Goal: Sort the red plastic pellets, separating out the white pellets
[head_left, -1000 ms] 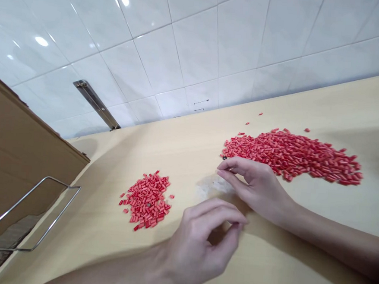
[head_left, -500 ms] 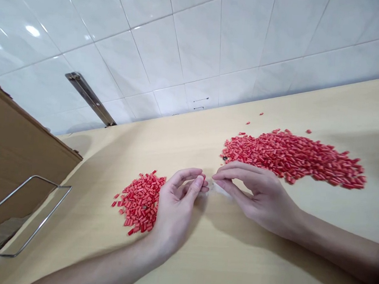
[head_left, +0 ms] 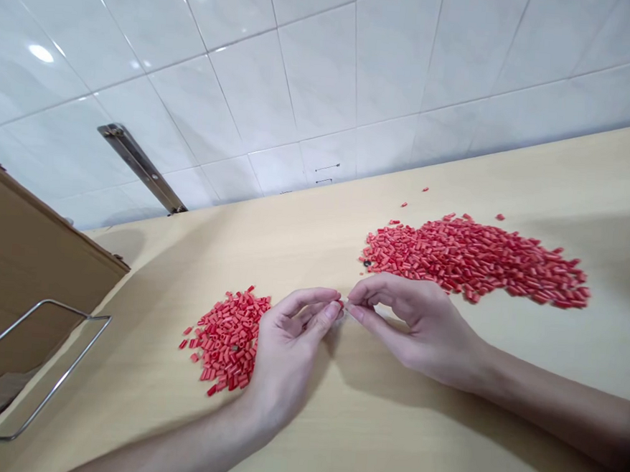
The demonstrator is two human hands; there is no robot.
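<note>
My left hand point(head_left: 291, 335) pinches a small red piece point(head_left: 340, 305) between thumb and forefinger, beside the smaller pile of short red tube pieces point(head_left: 229, 338). Close to its fingertips, my right hand point(head_left: 416, 326) is pinched closed on something too small to make out. A larger pile of red pieces point(head_left: 480, 255) lies behind and to the right of my right hand. Something whitish and translucent shows under the fingertips, partly hidden by them. One small black piece point(head_left: 367, 263) sits at the left end of the larger pile.
The pale wooden table point(head_left: 293, 242) meets a tiled wall point(head_left: 316, 71). A metal bracket point(head_left: 144, 170) stands against the wall at the back left. Cardboard point(head_left: 34, 245) and a bent wire frame point(head_left: 62, 376) are at the left edge. A few red pieces lie loose behind the larger pile.
My right hand's fingertips have come closer to my left hand's, nearly meeting at the red piece. The view has shifted slightly, so the piles appear a little further left.
</note>
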